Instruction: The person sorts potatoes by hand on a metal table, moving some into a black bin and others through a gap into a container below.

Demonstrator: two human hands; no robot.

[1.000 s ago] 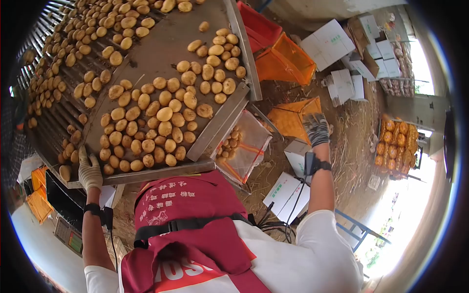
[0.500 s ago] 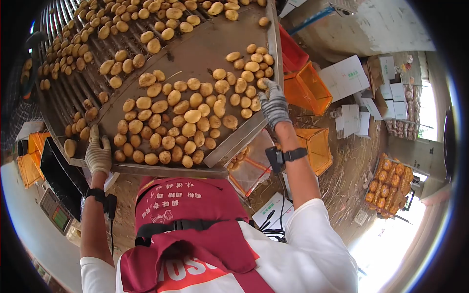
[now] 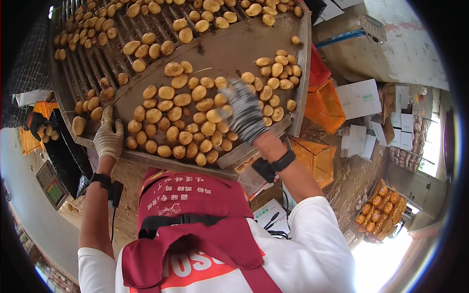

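Note:
Many potatoes (image 3: pixel 182 99) lie spread over a brown metal sorting table (image 3: pixel 234 44). My left hand (image 3: pixel 108 138), in a pale glove, rests at the table's near left edge, its fingers apart and holding nothing, just beside the potatoes. Over the middle of the pile is my right hand (image 3: pixel 242 110), in a grey striped glove. Its fingers are smeared by motion, and what they touch is hard to tell. More potatoes (image 3: pixel 93 24) sit on the metal rollers (image 3: pixel 119 53) at the table's far left.
Orange crates (image 3: pixel 311 158) stand below the table's right side, with white boxes (image 3: pixel 359 99) farther right. A bagged stack of potatoes (image 3: pixel 381 210) is at the lower right. At the far left, a co-worker's gloved hand (image 3: pixel 36 122) holds potatoes near a black bin (image 3: pixel 66 151).
My right hand has moved left from the table's right corner to over the pile. The view has shifted, and a co-worker's hand with potatoes now shows at the left.

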